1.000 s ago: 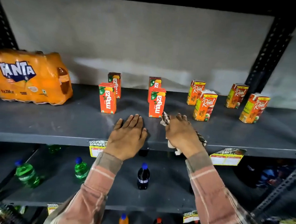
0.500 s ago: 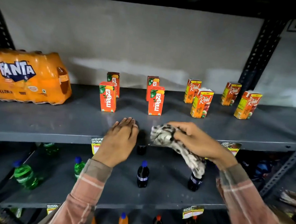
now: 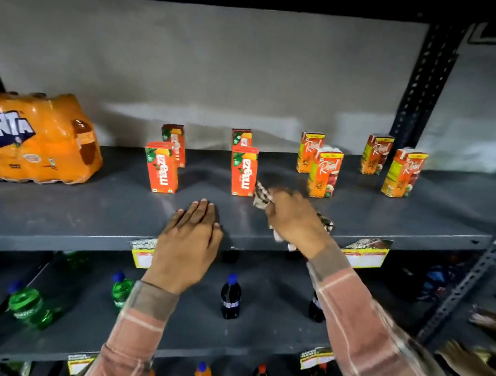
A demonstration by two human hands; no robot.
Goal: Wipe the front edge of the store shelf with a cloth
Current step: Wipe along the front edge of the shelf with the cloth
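Observation:
A dark grey metal shelf (image 3: 56, 218) runs across the view, with its front edge (image 3: 47, 241) at mid height. My left hand (image 3: 188, 239) lies flat, palm down, over that edge near the middle, holding nothing. My right hand (image 3: 293, 219) is closed on a patterned black-and-white cloth (image 3: 261, 193) and presses it on the shelf top just behind the edge, right of a Maaza carton (image 3: 244, 170). Parts of the cloth stick out beyond the fingers and under the wrist.
A Fanta multipack (image 3: 30, 139) lies at the left. Several Maaza (image 3: 161, 167) and Real (image 3: 324, 172) juice cartons stand behind my hands. Price labels (image 3: 364, 253) hang off the edge. Bottles (image 3: 230, 297) stand on the shelf below. A perforated upright (image 3: 423, 83) rises at the right.
My right hand, which held the cloth out in front of the edge half a second ago, has gone up and back onto the shelf top. The left hand stays flat on the edge.

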